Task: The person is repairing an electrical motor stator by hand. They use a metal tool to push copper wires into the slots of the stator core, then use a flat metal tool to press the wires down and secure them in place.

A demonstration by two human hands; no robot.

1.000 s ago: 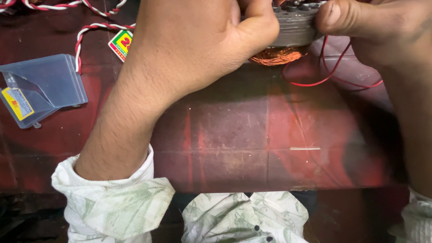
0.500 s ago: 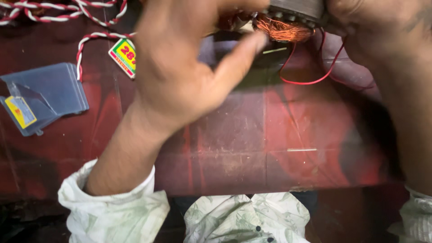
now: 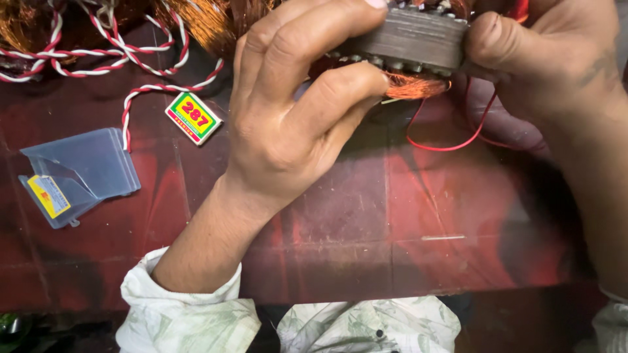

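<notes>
1. Stator core (image 3: 411, 40), a grey stack of thin steel plates with copper winding (image 3: 415, 85) bulging from its lower face, sits at the top of the head view, held off the table between both hands.

2. Left hand (image 3: 288, 124) has its fingers clamped on the core: the forefinger lies over the upper edge and the thumb (image 3: 347, 85) presses up from below, just beside the copper.

3. Right hand (image 3: 543, 65) closes on the opposite end, its thumb flat against the side of the stack; the other fingers pass behind the core, so I cannot tell how they sit.

4. A thin red wire (image 3: 451, 144) loops down from the winding, below the right thumb and clear of both grips.

5. To hold this well, I judge that pressure belongs on the steel stack and not on the coil, since the fine copper strands beside the left thumb could bend or scrape; both grips should stay even so the core does not twist.

6. Well below the fingers lies the dark red table (image 3: 366, 222). Away to the left of the left wrist sit a small yellow and green label card (image 3: 193, 117), a clear plastic case (image 3: 78, 173) and red-and-white twisted cord (image 3: 140, 91).
</notes>
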